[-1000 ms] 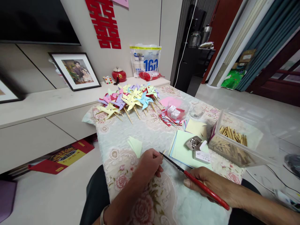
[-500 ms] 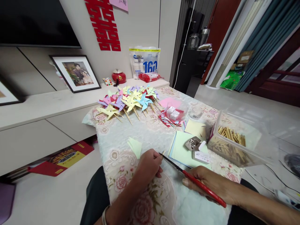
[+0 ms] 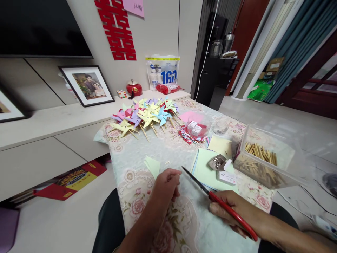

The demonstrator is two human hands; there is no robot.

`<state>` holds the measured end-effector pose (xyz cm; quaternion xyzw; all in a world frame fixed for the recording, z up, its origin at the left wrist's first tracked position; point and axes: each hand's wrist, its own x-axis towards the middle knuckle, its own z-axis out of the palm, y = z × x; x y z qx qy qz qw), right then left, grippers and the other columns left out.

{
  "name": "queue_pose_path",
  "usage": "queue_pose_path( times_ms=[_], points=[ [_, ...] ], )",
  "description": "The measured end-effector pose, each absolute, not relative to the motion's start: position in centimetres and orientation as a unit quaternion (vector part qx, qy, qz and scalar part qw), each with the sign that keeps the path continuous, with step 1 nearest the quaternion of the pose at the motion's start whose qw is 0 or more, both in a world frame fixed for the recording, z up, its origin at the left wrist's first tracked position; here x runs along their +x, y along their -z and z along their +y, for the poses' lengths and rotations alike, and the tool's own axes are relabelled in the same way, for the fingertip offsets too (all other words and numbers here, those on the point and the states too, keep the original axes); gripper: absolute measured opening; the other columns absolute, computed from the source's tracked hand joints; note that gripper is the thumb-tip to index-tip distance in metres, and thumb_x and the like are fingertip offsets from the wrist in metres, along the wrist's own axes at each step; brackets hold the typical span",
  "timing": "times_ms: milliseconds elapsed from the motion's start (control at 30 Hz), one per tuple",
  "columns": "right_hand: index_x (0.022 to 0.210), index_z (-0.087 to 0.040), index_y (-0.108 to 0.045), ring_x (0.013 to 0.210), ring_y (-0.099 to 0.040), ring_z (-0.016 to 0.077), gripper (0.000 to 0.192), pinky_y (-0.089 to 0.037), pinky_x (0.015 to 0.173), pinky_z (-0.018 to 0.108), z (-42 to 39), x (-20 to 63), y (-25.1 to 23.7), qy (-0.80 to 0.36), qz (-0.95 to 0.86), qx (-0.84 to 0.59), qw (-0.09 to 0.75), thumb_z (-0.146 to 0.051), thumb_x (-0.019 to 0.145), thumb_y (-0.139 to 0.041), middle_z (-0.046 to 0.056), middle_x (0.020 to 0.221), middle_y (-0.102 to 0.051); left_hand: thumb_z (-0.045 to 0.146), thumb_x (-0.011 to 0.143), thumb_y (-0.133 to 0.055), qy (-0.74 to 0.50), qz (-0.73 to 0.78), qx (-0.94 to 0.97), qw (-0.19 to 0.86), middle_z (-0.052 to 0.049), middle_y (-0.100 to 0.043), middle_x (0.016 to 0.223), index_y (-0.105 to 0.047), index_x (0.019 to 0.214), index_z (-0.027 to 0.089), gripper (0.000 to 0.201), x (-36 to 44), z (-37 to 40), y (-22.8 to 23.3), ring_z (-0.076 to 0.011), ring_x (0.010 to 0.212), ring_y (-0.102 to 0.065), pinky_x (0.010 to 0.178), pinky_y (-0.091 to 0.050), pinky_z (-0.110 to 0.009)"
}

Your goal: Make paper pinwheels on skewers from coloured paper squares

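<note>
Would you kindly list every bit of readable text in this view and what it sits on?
"160": large digits on the white plastic pack against the wall.
Red double-happiness character "囍": paper cutout on the wall.
Pink note, small white box, red packaging on the floor: print too blurred.

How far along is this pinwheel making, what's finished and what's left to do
Done: a heap of finished pinwheels lies at the table's far end. In hand: the right hand holds red-handled scissors, blades close by a thin stick pinched in the left hand; a small snipped bit lies on the cloth. Left: a box of wooden sticks, green paper sheets and a folded green piece remain unused.
</note>
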<state>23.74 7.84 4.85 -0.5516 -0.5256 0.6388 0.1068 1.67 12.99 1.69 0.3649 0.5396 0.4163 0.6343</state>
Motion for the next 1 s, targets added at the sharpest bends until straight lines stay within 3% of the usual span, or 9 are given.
queue_pose_path(
  times_ms=[100,200,433,700,800,867,933,1000],
  points=[
    [0.085,-0.019,-0.052,0.041,-0.035,0.0031,0.059,-0.029,0.037,0.016,7.0,22.7,-4.3,-0.644,-0.496,-0.547,0.201,-0.072,0.069,-0.072,-0.007,0.059,-0.051,0.025,0.069,-0.079,-0.521,0.435,0.227,0.699,0.003,-0.062,0.067,-0.064,0.092,0.013,0.03,1.5,12.8,-3.1,-0.0073,0.052,-0.057,0.048,-0.047,-0.018],
    [0.096,-0.019,-0.057,0.045,-0.039,0.0039,0.056,-0.032,0.04,0.017,6.5,21.5,-3.6,-0.637,-0.467,-0.552,0.269,-0.064,0.069,-0.077,-0.004,0.073,-0.06,0.015,0.066,-0.082,-0.574,0.39,0.124,0.709,0.0,-0.066,0.078,-0.065,0.089,0.012,0.029,1.6,13.0,-4.2,-0.0088,0.067,-0.064,0.069,-0.057,-0.021],
    [0.093,-0.018,-0.059,0.044,-0.041,0.0052,0.045,-0.033,0.039,0.019,6.6,19.7,-3.7,-0.637,-0.444,-0.546,0.315,-0.054,0.073,-0.076,0.0,0.075,-0.067,0.005,0.08,-0.069,-0.624,0.379,0.079,0.678,-0.001,-0.067,0.078,-0.065,0.09,0.014,0.014,1.7,13.5,-4.3,-0.0125,0.075,-0.069,0.09,-0.059,-0.035],
    [0.092,-0.017,-0.055,0.041,-0.04,0.0054,0.038,-0.03,0.039,0.019,7.2,19.8,-4.1,-0.603,-0.436,-0.567,0.353,-0.044,0.072,-0.073,0.001,0.068,-0.07,0.005,0.073,-0.076,-0.64,0.41,0.107,0.64,-0.004,-0.07,0.085,-0.064,0.095,0.015,0.027,0.8,13.4,-4.1,-0.0169,0.083,-0.071,0.092,-0.058,-0.037],
    [0.094,-0.018,-0.055,0.039,-0.04,0.0054,0.035,-0.029,0.038,0.019,7.4,20.6,-3.9,-0.61,-0.441,-0.555,0.353,-0.042,0.076,-0.072,-0.002,0.066,-0.068,0.013,0.078,-0.074,-0.681,0.51,0.193,0.489,-0.003,-0.071,0.089,-0.067,0.095,0.019,0.019,-0.4,13.1,-4.4,-0.0172,0.09,-0.07,0.098,-0.053,-0.036],
    [0.094,-0.018,-0.055,0.039,-0.041,0.0058,0.035,-0.03,0.037,0.019,7.5,20.8,-4.0,-0.619,-0.442,-0.55,0.345,-0.043,0.076,-0.072,-0.002,0.066,-0.068,0.019,0.08,-0.072,-0.638,0.552,0.384,0.374,-0.004,-0.074,0.101,-0.072,0.096,0.024,0.018,-0.7,12.3,-4.7,-0.0227,0.108,-0.066,0.111,-0.042,-0.043],
    [0.094,-0.018,-0.055,0.039,-0.042,0.0061,0.037,-0.03,0.037,0.019,7.7,20.7,-4.4,-0.628,-0.44,-0.541,0.344,-0.045,0.076,-0.074,-0.001,0.065,-0.068,0.018,0.081,-0.068,-0.564,0.485,0.59,0.313,-0.004,-0.076,0.105,-0.077,0.094,0.028,0.019,-0.4,11.1,-4.9,-0.0279,0.118,-0.062,0.121,-0.023,-0.051],
    [0.095,-0.017,-0.056,0.039,-0.042,0.0059,0.04,-0.03,0.037,0.018,7.9,20.4,-4.8,-0.64,-0.438,-0.526,0.35,-0.047,0.075,-0.075,-0.001,0.064,-0.068,0.012,0.082,-0.064,-0.487,0.408,0.713,0.297,-0.003,-0.078,0.094,-0.079,0.093,0.033,0.028,0.3,9.9,-5.0,-0.0292,0.117,-0.064,0.123,-0.01,-0.053]
  ],
)
